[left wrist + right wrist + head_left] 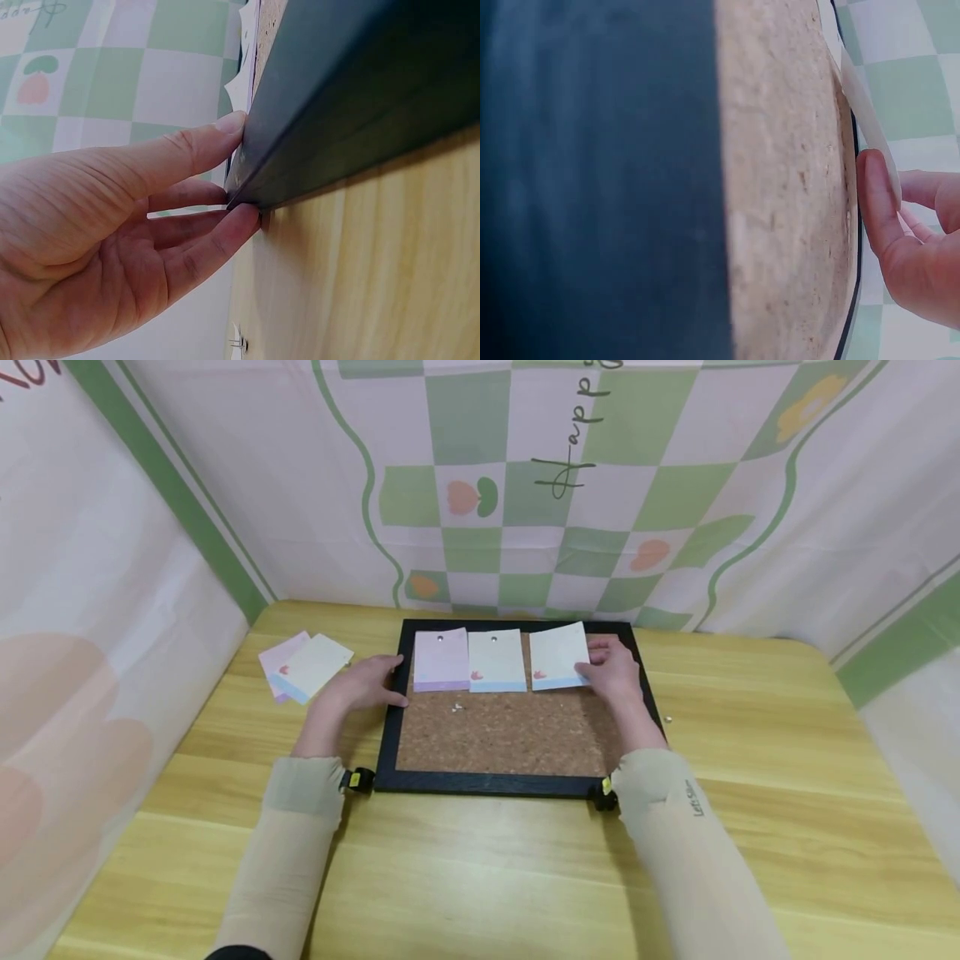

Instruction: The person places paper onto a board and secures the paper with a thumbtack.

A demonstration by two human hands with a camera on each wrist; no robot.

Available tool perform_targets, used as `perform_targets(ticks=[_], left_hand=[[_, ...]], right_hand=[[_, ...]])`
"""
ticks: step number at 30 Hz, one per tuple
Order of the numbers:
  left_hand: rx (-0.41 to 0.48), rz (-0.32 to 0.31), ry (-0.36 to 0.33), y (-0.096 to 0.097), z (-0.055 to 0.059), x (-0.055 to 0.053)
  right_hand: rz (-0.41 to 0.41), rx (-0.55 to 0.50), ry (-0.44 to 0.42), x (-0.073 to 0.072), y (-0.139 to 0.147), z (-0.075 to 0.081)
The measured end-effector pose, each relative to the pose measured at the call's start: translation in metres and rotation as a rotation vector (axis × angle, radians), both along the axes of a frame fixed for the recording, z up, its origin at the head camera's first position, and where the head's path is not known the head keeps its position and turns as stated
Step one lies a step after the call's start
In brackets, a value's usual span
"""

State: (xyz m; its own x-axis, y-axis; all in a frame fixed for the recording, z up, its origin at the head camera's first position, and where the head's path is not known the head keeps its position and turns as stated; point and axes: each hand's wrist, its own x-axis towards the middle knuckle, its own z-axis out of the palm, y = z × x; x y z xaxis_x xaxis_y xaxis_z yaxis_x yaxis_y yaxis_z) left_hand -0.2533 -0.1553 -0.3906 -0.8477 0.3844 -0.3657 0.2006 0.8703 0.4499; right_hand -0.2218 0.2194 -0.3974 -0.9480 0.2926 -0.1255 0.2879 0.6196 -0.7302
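A cork board in a black frame lies flat on the table. My left hand holds the frame's left side, thumb on its face and fingers along the outer edge, as the left wrist view shows. Between thumb and fingers, my right hand pinches the right edge of a pale cream note with a blue bottom band, over the board's upper right. In the right wrist view this note stands tilted off the cork. Left of it, a purple note and another cream note each carry a pushpin near the top.
Left of the board lie a loose cream note and a purple note partly under it. Several small pins lie on the cork. Another pin is on the table at the right. A patterned cloth hangs behind.
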Motion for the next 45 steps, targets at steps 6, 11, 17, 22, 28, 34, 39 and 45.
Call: perform_targets(ticks=[6,11,17,22,28,34,39,45], left_hand=[[-0.008,-0.001,0.002,0.0,-0.001,-0.001],[-0.016,-0.005,0.007,0.001,-0.001,-0.002],[-0.009,-0.007,0.001,0.0,-0.001,-0.002],[0.002,0.0,-0.008,0.001,0.0,-0.002],[0.003,0.004,-0.011,0.001,0.0,-0.001],[0.011,0.003,-0.01,0.001,0.0,-0.002],[0.014,0.0,-0.007,0.002,-0.001,-0.003],[0.013,-0.002,-0.001,0.001,-0.002,-0.002]], right_hand=[[-0.018,0.01,-0.014,-0.003,-0.001,-0.008],[-0.023,0.05,0.003,-0.004,-0.003,-0.012],[0.004,0.095,0.031,-0.003,-0.01,-0.009],[0.027,0.168,0.033,-0.003,-0.014,-0.01],[0.047,0.218,0.021,-0.003,-0.018,-0.01],[0.077,0.299,0.042,-0.004,-0.022,-0.01],[0.102,0.316,0.039,-0.004,-0.022,-0.011],[0.13,0.302,-0.014,-0.006,-0.023,-0.013]])
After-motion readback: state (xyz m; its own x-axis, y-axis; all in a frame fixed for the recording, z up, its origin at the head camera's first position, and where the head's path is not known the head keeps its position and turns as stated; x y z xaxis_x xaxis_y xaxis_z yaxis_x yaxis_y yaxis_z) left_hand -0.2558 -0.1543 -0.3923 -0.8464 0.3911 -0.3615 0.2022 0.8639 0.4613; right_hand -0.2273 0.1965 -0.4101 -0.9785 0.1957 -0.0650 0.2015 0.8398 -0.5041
